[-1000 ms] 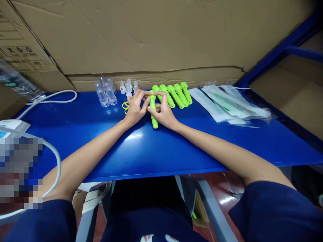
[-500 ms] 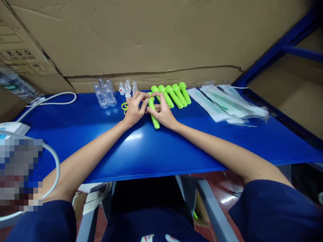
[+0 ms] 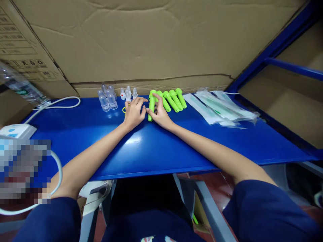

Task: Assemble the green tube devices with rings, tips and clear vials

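Note:
My right hand [image 3: 161, 113] is closed around a bright green, flashlight-shaped plastic tube [image 3: 151, 107], thumb on the near side and index finger near its wider head. The tube points toward me, just left of a row of several matching green tubes [image 3: 173, 101]. My left hand [image 3: 134, 112] hovers to its left, fingers apart and with nothing visible in them. Below and behind that hand, yellow rings [image 3: 123, 109] are partly hidden. Small clear-tipped white pieces [image 3: 128, 94] stand just beyond the left fingers.
Several clear plastic cylinders [image 3: 107, 100] stand at the back left. Flat clear packets [image 3: 214, 107] lie on the right of the blue table [image 3: 164, 151]. A plastic bottle [image 3: 22, 85], a white cable [image 3: 59, 103] and a white device [image 3: 19, 131] are at far left. Cardboard [image 3: 141, 43] walls the back.
My left hand has come off the green tube, and its fingers have spread. In my right hand the tube has turned straighter, its head now level with the row. The view has shifted slightly.

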`<move>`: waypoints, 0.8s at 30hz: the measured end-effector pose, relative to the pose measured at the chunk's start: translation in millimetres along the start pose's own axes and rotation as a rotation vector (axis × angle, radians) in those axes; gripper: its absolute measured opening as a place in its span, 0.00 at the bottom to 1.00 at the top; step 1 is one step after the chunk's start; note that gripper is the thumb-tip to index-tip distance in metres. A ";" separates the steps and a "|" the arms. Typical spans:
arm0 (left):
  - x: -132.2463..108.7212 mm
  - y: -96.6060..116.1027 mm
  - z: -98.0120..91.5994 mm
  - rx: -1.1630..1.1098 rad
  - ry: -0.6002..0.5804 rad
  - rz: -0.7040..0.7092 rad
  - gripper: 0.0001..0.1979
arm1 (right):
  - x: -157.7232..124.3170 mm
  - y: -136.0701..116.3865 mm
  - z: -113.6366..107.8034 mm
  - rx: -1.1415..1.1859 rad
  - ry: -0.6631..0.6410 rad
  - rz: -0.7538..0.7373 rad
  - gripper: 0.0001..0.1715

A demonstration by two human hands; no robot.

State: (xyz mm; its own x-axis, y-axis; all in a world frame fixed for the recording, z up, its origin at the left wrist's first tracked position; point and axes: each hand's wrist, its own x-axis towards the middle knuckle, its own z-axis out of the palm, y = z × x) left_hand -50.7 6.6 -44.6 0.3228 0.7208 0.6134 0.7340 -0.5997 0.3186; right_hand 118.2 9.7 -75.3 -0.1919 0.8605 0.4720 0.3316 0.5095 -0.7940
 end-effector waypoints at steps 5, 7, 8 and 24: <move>4.3 -6.0 -12.5 0.232 -0.064 0.042 0.15 | 6.8 11.2 -2.0 -0.144 0.012 -0.016 0.20; 5.2 -8.6 -17.4 0.335 -0.117 0.019 0.14 | 8.6 11.7 -1.9 -0.203 -0.010 0.000 0.17; 5.1 -9.1 -19.6 0.386 -0.158 0.002 0.14 | 9.1 11.2 -1.5 -0.221 -0.017 0.023 0.18; -1.2 -8.3 -15.7 0.455 -0.345 0.009 0.11 | 9.5 17.2 -8.9 -0.323 -0.032 -0.076 0.19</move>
State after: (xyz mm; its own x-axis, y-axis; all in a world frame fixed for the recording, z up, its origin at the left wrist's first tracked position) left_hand -66.6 5.3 -36.6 0.4508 0.8336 0.3192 0.8889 -0.4517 -0.0760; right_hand 130.3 26.6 -81.1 -0.2547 0.8222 0.5090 0.5901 0.5492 -0.5917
